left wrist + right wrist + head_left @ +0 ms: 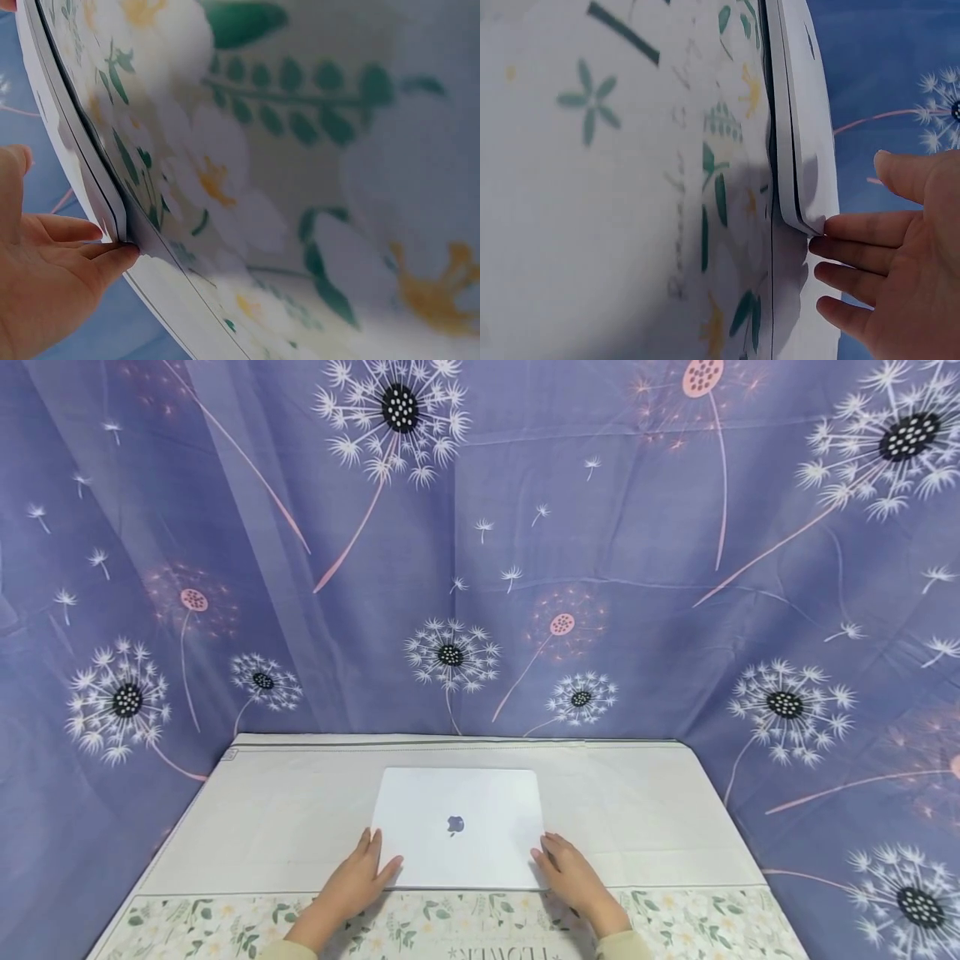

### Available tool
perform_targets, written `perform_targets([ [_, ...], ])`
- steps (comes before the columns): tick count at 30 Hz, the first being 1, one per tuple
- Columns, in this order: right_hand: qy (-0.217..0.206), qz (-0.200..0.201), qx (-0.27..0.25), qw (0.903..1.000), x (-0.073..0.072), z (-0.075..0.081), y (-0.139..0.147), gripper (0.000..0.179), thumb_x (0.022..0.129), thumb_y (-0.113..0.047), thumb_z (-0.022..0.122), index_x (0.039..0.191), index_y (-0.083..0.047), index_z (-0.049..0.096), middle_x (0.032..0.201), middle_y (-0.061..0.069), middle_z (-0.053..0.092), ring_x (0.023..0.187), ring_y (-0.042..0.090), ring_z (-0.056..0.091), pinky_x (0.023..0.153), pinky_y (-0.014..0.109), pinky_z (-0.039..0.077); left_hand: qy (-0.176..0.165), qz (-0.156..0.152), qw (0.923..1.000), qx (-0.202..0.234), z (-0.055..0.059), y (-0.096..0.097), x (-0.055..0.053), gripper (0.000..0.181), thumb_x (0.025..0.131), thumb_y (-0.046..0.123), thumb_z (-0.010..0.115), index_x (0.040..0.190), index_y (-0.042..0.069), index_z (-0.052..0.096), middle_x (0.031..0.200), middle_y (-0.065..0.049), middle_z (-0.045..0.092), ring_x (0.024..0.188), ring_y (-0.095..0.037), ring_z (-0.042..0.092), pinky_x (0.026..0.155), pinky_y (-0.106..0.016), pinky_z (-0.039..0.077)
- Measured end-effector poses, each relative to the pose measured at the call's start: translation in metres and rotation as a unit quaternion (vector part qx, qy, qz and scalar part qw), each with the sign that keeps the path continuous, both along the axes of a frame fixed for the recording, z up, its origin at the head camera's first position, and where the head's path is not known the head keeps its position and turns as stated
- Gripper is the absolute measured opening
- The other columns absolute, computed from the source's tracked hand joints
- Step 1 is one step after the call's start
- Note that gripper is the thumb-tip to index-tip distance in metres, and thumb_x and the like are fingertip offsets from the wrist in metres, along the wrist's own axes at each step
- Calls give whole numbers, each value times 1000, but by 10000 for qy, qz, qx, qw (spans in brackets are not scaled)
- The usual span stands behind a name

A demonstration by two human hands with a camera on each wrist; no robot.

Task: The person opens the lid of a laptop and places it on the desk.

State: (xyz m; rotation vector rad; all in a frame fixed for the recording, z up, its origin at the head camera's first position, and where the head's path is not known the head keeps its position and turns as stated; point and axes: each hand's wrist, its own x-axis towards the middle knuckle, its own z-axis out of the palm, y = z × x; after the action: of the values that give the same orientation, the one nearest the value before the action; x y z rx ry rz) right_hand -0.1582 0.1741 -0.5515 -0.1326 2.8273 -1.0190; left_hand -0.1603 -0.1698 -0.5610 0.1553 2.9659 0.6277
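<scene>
Head view: the closed laptop (457, 827) lies on the tabletop (637, 810), left hand (351, 881) and right hand (573, 878) at its near corners. Left wrist view: extended fingers touch the corner, gripping nothing. Right wrist view: straight, spread fingers meet the other corner (likewise no grip); even, gentle pressure would suit both sides.

Smooth metallic laptop (483, 835), matt cloth backdrop (525, 552)

A pale, perhaps silver Apple laptop (461, 850) against a white, floral-bordered tablecloth (637, 810) and violet-blue, dandelion-print fabric backdrop (352, 643).
</scene>
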Motion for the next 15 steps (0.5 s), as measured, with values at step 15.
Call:
perform_targets([
  [15, -181, -401, 31, 9990, -3, -3, 11, 51, 101, -34, 47, 134, 4, 51, 144, 24, 43, 136, 41, 35, 112, 58, 27, -18, -136, 9997, 200, -2, 14, 0, 77, 97, 51, 48, 142, -11, 35, 146, -36, 29, 129, -46, 41, 106, -56, 37],
])
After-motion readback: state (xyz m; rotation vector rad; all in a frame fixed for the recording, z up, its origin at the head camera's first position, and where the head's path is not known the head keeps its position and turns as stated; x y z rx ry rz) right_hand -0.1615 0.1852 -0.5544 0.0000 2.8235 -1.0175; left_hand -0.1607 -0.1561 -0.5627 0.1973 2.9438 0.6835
